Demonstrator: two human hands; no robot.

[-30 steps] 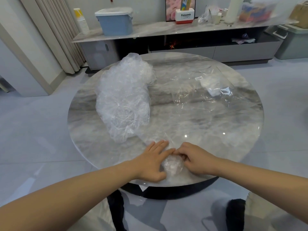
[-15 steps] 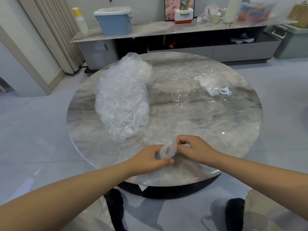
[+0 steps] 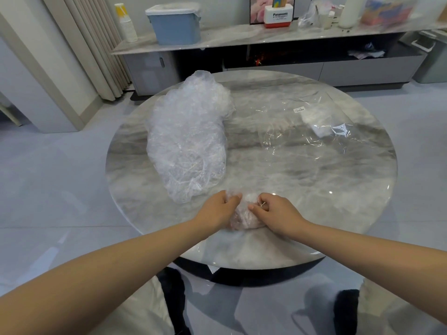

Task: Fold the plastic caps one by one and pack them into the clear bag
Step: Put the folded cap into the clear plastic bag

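Note:
A small crumpled plastic cap (image 3: 244,213) lies near the front edge of the round marble table (image 3: 314,189). My left hand (image 3: 217,210) grips its left side with curled fingers. My right hand (image 3: 273,212) pinches its right side, a thin elastic band showing between the fingers. A big heap of loose plastic caps (image 3: 188,139) sits just behind my left hand. The clear bag (image 3: 314,131) lies flat on the table's right half, with a white label and a few white folded pieces inside.
Behind the table runs a low marble-topped cabinet (image 3: 266,37) with a blue lidded bin (image 3: 175,22), paper cups and a white-and-red box. Curtains hang at the back left. Grey tiled floor surrounds the table; my legs and dark shoes show below.
A second ago my left hand lay flat beside the cap near the table edge. Both hands then lifted the cap, and now they hold it on the table a little farther in.

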